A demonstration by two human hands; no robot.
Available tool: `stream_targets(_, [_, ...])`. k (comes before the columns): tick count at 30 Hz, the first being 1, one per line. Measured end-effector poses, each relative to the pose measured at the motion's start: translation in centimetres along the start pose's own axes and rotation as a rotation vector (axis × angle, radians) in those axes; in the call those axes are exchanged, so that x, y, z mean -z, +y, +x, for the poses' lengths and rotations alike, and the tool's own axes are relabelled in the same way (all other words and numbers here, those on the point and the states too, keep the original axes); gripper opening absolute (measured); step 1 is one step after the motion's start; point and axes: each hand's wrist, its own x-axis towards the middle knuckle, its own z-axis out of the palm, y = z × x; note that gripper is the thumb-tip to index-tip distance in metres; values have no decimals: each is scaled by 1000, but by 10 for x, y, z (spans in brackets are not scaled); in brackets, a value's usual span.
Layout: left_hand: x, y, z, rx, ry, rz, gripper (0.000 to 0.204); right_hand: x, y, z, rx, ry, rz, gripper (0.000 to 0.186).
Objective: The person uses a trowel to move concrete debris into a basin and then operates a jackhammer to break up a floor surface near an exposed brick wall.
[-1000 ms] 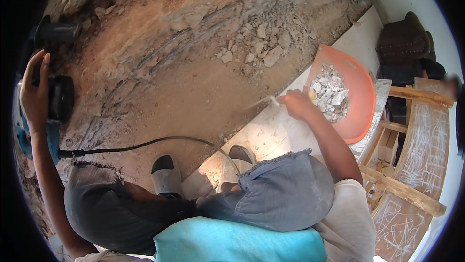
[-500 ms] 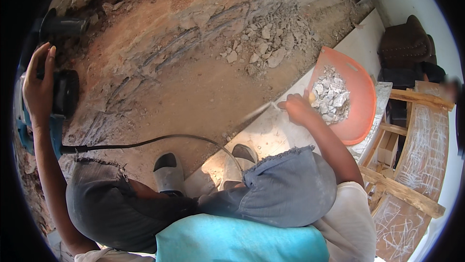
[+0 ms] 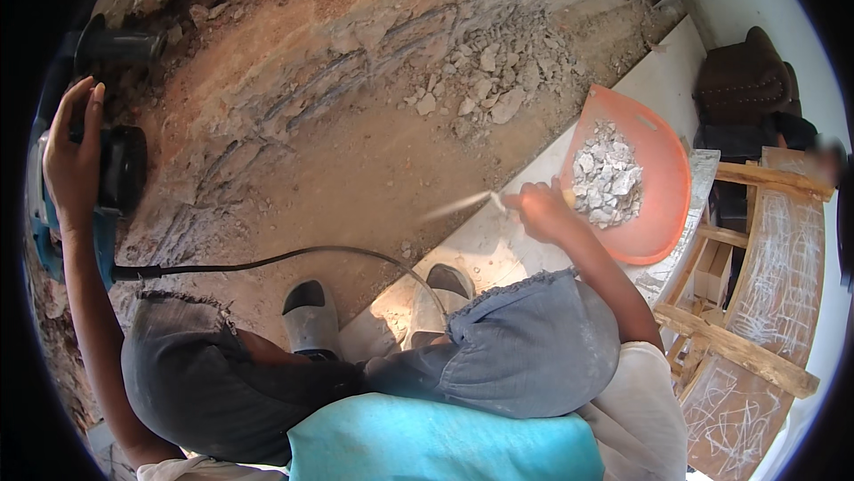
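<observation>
1. Clock centred on the turquoise cloth [image 3: 445, 445] at the lap; 12 straight ahead. Nearest: grey slippers [image 3: 313, 325] at 10 and 12, a black cable [image 3: 294, 251] arching just beyond them.
2. Right hand [image 3: 541, 212], 1 o'clock: fist closed around a hand tool [image 3: 463, 206], pale blade pointing toward 9, handle end beside the pan.
3. Just changed: over the last half second the blade has swung farther out over the brown dirt [image 3: 356, 205], and the fist has dipped slightly toward the body. My reading: the working end is now turned to the ground, away from the pan. Blade blurred; cannot tell if it touches or carries anything.
4. Orange pan [image 3: 665, 188], between 1 and 2, lying on the pale slab [image 3: 498, 245]. Holds grey chips [image 3: 607, 179], heaped in its left part; orange bottom shows to their right. No clear change in the load.
5. Left hand [image 3: 73, 156], 10 o'clock: fingers extended, laid over a teal-and-black power tool [image 3: 123, 170], not wrapped round it. Pose little changed.
6. Farther: loose rubble heap [image 3: 498, 81], just past 12, in no container.
7. Off to 2: wooden frame [image 3: 743, 349]. Beyond the pan: dark brown armchair [image 3: 743, 76].
</observation>
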Motion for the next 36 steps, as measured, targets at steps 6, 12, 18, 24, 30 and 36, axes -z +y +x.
stream_targets(6, [-1,1,1,34,10,25,26,-21,-32,-1,116,-99,-64,39])
stream_targets(12, [1,13,-1,28,36,23,24,-26,-14,1,46,258,351,38])
stream_targets(18, [3,29,1,27,45,-59,24,-35,-61,5,268,80,508,35])
stream_targets(24, [7,36,4,13,43,-75,22,-35,-93,40,211,440,580,24])
stream_targets(30, [11,38,0,46,45,-72,21,-14,-17,64,-218,571,616,27])
stream_targets(36, [12,44,6,-22,62,-14,22,-37,20,74,-195,833,675,33])
